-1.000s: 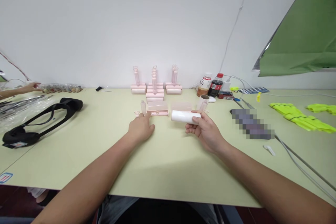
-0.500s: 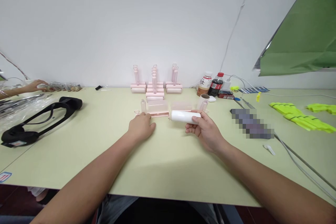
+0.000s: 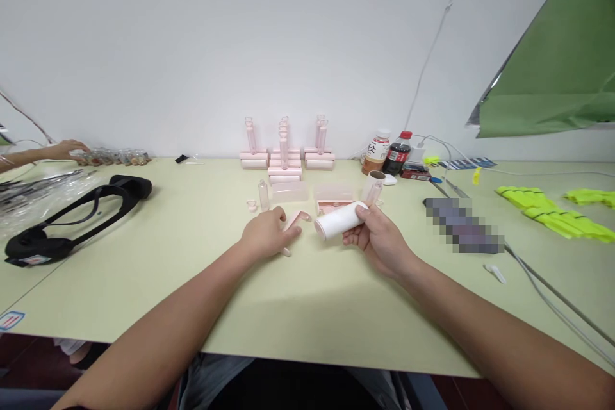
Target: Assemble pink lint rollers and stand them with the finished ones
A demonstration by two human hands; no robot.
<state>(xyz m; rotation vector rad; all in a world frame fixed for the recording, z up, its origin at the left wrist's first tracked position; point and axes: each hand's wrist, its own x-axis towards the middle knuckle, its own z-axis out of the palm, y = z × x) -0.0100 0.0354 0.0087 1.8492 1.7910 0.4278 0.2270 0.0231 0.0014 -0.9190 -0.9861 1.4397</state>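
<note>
Head view: a white roll (image 3: 339, 221) is being held tilted above the tabletop (image 3: 307, 320), around mid-width and nearer the back edge than the front, its left end angled down toward the front edge. It is being pinched at its right end by the right hand (image 3: 382, 240), thumb on top, fingers curled loosely below. A thin pink frame (image 3: 298, 218) is being gripped between thumb and fingers of the left hand (image 3: 266, 234), which is being kept partly closed; the exact finger contact is being hidden. The two pieces are being held apart. The roll is probably light, fairly stiff along its length, with a surface that may dent or stick; the ends are looking the safest place for a hold. The frame is looking light, hard and slim, a bit slippery, maybe breakable at its bent end; the straight bar is suiting a pinch. Toward the back edge, a left clear cover (image 3: 289, 191) and a right clear cover (image 3: 333, 191) are being lined up side by side, and pink rollers (image 3: 284, 160) are being stacked by the wall.
</note>
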